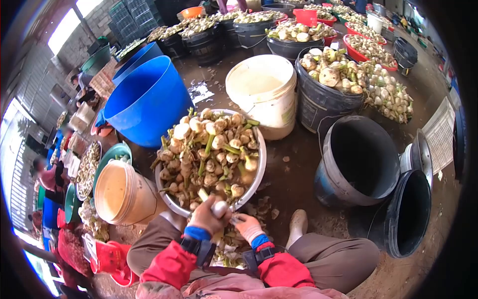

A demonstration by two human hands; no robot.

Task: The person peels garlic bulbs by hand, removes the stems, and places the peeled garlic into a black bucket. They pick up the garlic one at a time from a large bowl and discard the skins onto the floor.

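Observation:
My left hand (209,217) is wrapped round a garlic bulb (219,209), its pale stem pointing up and away. Close beside it, my right hand (248,226) has its fingers curled together near the bulb; what they grip is hidden. Both hands are over the near rim of a wide metal basin (263,154). Heaped inside the basin are many untrimmed garlic bulbs (209,144) with roots and green stem stubs. Under my hands, between my legs, lies a pile of garlic peelings and trimmings (231,249).
A blue tub (144,102) and a cream bucket (261,94) stand behind the basin. Dark buckets (356,159) are at my right, a beige bucket (124,192) at my left. Garlic overflows a black tub (326,102). Other people (47,174) sit far left.

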